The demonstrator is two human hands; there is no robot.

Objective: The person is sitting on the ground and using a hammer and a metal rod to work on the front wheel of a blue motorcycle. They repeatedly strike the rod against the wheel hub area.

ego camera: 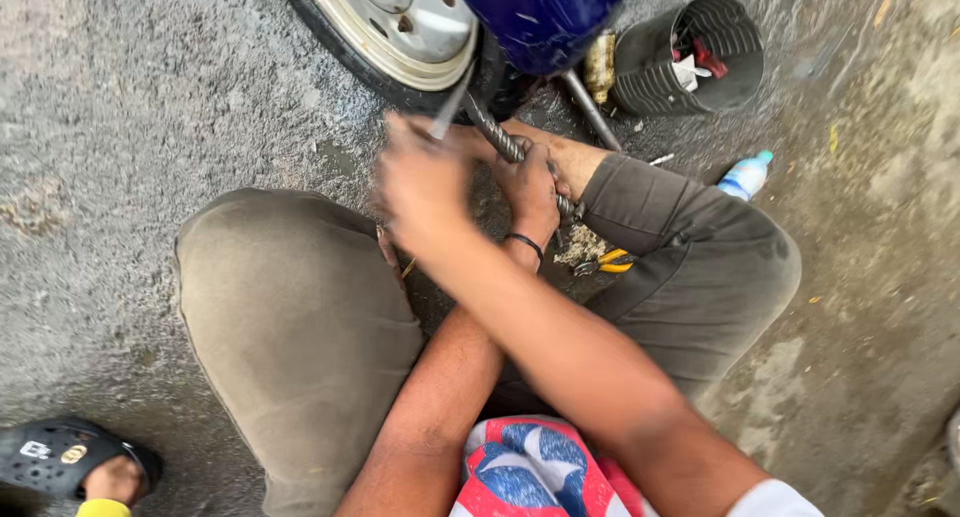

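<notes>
Black sandal (60, 455) bottom left. Right hand (425, 182), crossed over, blurred, gripping thin metal tool (452, 105) at tyre (400, 82). Left hand (530, 189) clamped on ribbed steel bar (505, 142). Yellow-handled pliers (605, 264) on ground. Black bucket (650, 72), white-blue bottle (745, 175) far right.

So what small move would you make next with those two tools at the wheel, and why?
Probably press the ribbed rod down a little, as a lever. The left hand grips it, its far end sits at the tyre, and the blurred right hand holds a thin metal tool at the same spot.
</notes>
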